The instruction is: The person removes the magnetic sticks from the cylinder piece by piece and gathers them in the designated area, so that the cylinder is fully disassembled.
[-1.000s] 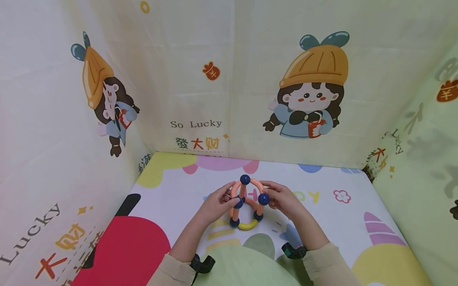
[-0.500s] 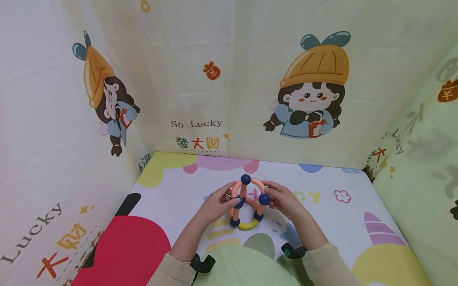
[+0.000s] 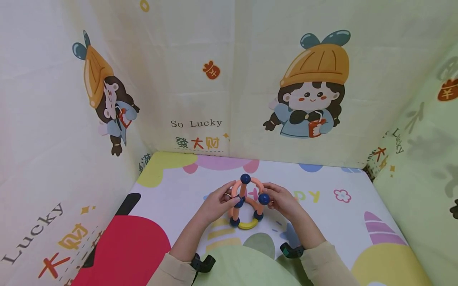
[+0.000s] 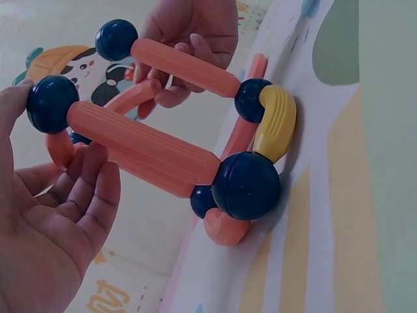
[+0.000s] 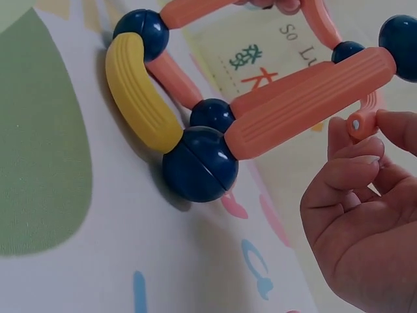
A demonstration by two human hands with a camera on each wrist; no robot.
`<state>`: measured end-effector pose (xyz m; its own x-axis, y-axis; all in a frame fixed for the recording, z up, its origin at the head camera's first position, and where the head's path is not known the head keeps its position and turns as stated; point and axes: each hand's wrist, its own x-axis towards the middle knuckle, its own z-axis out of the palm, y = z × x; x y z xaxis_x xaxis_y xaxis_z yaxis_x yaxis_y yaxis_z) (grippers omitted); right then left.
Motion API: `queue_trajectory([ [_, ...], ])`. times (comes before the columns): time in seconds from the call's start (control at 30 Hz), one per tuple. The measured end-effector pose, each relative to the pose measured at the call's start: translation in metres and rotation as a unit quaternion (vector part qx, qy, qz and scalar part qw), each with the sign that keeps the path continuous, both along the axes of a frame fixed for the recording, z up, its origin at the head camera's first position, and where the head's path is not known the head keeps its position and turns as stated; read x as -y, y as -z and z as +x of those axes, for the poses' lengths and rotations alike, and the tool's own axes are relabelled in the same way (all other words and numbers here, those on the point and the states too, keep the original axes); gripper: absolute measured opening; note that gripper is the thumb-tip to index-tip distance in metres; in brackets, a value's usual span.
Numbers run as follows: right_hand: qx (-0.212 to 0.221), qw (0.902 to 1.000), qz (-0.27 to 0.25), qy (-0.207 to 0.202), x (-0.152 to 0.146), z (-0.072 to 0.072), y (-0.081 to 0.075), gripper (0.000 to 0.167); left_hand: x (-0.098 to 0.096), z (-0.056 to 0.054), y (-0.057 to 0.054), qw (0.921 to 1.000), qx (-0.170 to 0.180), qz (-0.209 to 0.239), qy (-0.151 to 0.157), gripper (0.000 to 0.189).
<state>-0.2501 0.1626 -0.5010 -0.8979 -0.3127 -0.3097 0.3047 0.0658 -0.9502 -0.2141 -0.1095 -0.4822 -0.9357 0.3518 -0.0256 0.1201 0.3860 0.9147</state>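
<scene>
Between my hands a frame of magnetic sticks and balls stands on the printed mat. Straight orange sticks [image 4: 143, 143] rise from dark blue balls [image 4: 246, 186] at its base, where a yellow curved stick [image 3: 248, 225] joins two of them. My left hand [image 3: 216, 204] grips the frame's upper left corner, thumb against a blue ball [image 4: 52, 104] and fingers curled behind. With thumb and fingers my right hand [image 3: 284, 200] pinches an orange curved stick [image 5: 365, 120] at the top. Its near end is apart from the upper right ball [image 3: 264, 199]. Another ball [image 3: 245, 178] tops the far corner.
The mat [image 3: 315, 226] has colourful prints and covers the work surface. Printed cloth walls [image 3: 247, 99] enclose it at the back and both sides. A dark wrist camera [image 3: 203, 263] sits on the left wrist, another [image 3: 291, 250] on the right.
My right hand and wrist have shifted very slightly, the wrist a little to the left. The left hand and the frame have hardly moved.
</scene>
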Motion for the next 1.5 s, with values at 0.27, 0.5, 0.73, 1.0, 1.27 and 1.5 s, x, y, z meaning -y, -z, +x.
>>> queue_trajectory([
  [0.27,0.002,1.0000,-0.005,0.002,0.003,-0.001,0.002,0.043,-0.001,-0.001,0.004,0.9996,0.018,0.019,-0.007,0.071],
  [0.5,0.006,0.9999,-0.010,0.002,0.003,0.001,0.004,0.042,0.000,0.000,0.010,0.9986,0.036,0.037,-0.011,0.071],
  [0.73,0.014,0.9995,-0.025,0.010,0.003,0.002,0.003,0.041,0.005,0.004,0.029,0.9991,0.026,0.032,-0.006,0.056],
  [1.0,0.007,0.9997,-0.024,0.003,0.002,0.005,0.001,0.047,0.008,0.006,0.053,0.9987,0.003,0.016,0.048,0.027],
  [1.27,-0.010,0.9999,0.005,0.011,0.002,0.004,0.003,0.044,0.006,0.006,0.066,0.9987,0.010,0.022,0.045,0.016],
  [1.5,-0.053,0.9911,0.069,0.100,-0.002,0.017,-0.013,0.036,0.006,0.008,0.063,0.9990,0.007,0.026,0.037,0.016],
])
